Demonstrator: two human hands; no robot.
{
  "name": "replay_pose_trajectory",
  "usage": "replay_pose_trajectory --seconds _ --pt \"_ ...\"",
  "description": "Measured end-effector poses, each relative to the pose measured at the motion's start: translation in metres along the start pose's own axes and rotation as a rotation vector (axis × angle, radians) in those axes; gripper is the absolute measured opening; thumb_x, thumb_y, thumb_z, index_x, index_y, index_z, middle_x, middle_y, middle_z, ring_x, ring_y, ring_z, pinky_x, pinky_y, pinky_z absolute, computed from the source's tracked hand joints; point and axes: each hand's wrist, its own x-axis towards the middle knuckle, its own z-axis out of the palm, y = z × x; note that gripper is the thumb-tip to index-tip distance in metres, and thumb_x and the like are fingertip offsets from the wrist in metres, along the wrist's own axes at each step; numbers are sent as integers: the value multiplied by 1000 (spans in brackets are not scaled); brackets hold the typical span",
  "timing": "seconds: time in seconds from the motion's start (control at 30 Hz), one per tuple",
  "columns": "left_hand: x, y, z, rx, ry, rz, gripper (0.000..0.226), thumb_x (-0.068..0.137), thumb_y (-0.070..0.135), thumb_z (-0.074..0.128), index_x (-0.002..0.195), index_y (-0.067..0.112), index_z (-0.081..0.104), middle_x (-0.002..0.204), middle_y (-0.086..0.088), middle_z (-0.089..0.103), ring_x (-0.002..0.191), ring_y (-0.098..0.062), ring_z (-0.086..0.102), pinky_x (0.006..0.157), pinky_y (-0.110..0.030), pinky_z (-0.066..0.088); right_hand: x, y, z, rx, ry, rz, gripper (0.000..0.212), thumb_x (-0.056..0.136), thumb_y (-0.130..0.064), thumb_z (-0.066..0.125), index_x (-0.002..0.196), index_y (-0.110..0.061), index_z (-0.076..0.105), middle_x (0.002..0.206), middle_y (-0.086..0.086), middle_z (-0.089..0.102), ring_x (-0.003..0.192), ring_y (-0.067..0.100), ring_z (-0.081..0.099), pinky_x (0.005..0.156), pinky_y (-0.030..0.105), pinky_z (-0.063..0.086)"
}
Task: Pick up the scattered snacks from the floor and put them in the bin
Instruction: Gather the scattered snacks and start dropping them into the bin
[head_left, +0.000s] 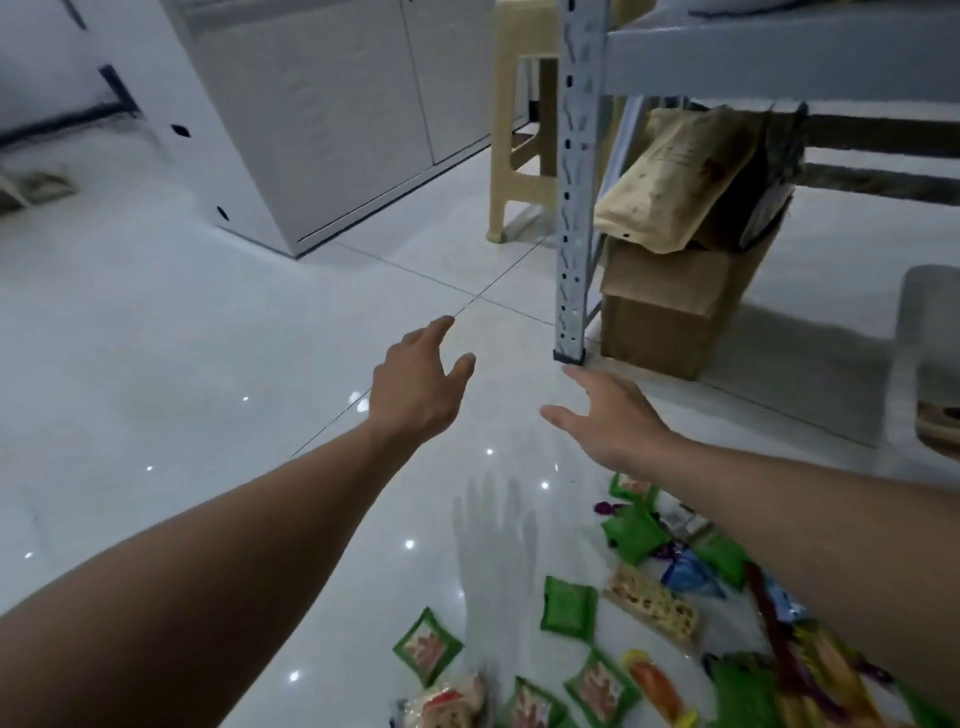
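I see both hands stretched out ahead of me over the glossy white floor (208, 338), and neither holds anything. My left hand (421, 379) has its fingers loosely spread, palm down, with the thumb standing apart from the rest. My right hand (608, 415) is likewise flat and relaxed, fingers straight and pointing toward the foot of the grey shelf post (575, 208), near it but not touching. The snacks (649, 605) lie nearer to me than either hand, scattered on the floor at the lower right of my view. Several run under my right forearm and are partly hidden by it. A plain green packet (569, 605) lies between my two forearms, and a green packet with a red picture (427, 647) lies closer to my left arm. Neither hand touches any of them. Behind the post a cardboard box (670, 306) stands on the floor with a tan bag (670, 182) leaning on top of it. A beige plastic stool (519, 130) stands farther back, beside a white cabinet (337, 104).
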Motion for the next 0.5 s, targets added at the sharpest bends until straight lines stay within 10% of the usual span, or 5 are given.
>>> replay_pose_trajectory --seconds 0.5 --pt "-119 -128 70 19 -321 -200 67 89 55 52 147 34 28 149 -2 39 135 -24 36 109 -42 34 -26 -2 95 -248 -300 -97 72 92 -54 52 152 -29 20 157 -5 25 142 16 25 112 31 25"
